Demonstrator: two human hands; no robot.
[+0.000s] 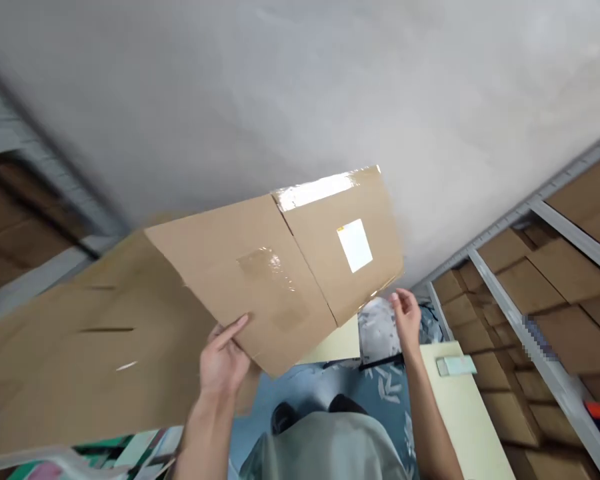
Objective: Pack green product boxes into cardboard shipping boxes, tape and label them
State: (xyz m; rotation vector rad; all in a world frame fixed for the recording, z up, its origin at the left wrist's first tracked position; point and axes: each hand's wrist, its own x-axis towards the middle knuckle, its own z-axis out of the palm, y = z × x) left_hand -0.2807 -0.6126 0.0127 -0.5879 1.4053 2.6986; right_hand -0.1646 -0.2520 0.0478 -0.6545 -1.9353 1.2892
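Observation:
A flattened brown cardboard box with clear tape strips and a white label is held up in front of me, tilted. My left hand grips its near lower edge, thumb on top and fingers underneath. My right hand hovers just below the box's right corner, fingers loosely curled and apart, not clearly touching it. A second large cardboard sheet, blurred, lies lower to the left.
A metal shelf rack stacked with flat cardboard stands at the right. A pale yellow table with a small light-green object is below right. White plastic bags lie on a blue patterned floor. A grey wall fills the background.

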